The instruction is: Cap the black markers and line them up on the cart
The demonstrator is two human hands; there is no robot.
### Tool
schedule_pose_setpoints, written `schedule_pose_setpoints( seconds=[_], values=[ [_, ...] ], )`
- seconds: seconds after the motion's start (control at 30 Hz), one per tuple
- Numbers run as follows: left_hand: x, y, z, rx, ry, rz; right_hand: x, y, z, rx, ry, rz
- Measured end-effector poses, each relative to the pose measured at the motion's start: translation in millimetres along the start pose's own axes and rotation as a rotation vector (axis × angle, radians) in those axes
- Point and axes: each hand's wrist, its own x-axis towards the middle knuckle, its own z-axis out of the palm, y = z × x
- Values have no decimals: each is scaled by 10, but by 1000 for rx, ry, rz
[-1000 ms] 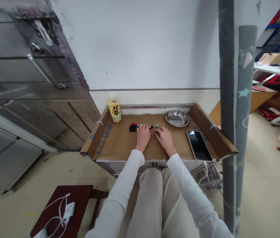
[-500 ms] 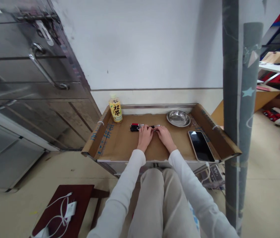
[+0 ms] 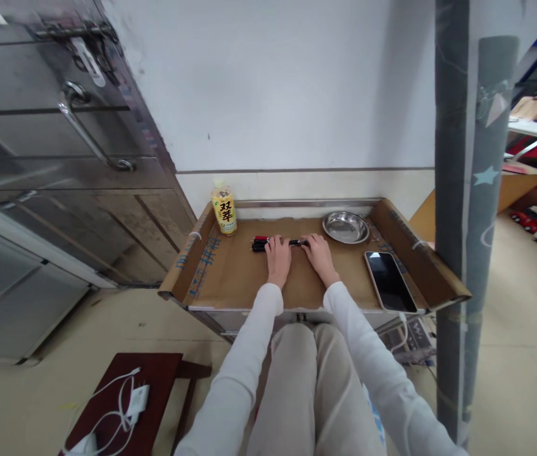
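Several pens (image 3: 259,244), black with a red one among them, lie crosswise on the cardboard-lined table (image 3: 235,278). My left hand (image 3: 278,258) is closed over their middle, its fingers curled on the bundle. At the right ends of the pens, my right hand (image 3: 318,256) has its fingers pressed together around the black tips. A stretch of black pen shows in the gap between both hands. How many pens lie under the fingers is hidden.
At the back left stands a yellow drink bottle (image 3: 224,210). A round steel dish (image 3: 346,227) is at the back right, with a phone (image 3: 390,281) in front of it. Raised cardboard sides edge the table, and a grey wrapped pole (image 3: 458,190) rises at its right.
My hands have moved slightly apart, baring more black pen between them. The right hand has shifted up and right along the pen ends. The whole view has drifted slightly.
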Motion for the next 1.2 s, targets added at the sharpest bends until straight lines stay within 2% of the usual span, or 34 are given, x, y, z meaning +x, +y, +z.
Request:
schedule_pose_setpoints(
  seconds=[0.17, 0.3, 0.43, 0.6, 0.7, 0.87, 0.97, 1.1, 1.2],
  values=[
    [16, -3, 23, 42, 18, -29, -9, 4, 23, -14, -6, 25],
    [20, 6, 11, 6, 30, -44, -35, -10, 6, 19, 55, 27],
    [-59, -24, -63, -76, 91, -90, -145, -8, -77, 110, 136, 58],
    [-237, -252, -192, -116, 149, -183, -367, -6, -196, 278, 171, 77],
    [-290, -425, -236, -87, 115, -200, -439, -43, -225, 381, 156, 97],
    [-330, -592, -253, -44, 27, -117, -405, -169, -188, 553, 87, 114],
    [-370, -636, -266, -103, -47, -59, -359, -268, -131, 688, 61, 163],
    [-393, -597, -290, -413, -148, 92, -299, -397, -44, 934, 34, 294],
    [-354, -468, -297, -677, -137, 206, -250, -453, -4, 1069, -6, 381]
  ],
)
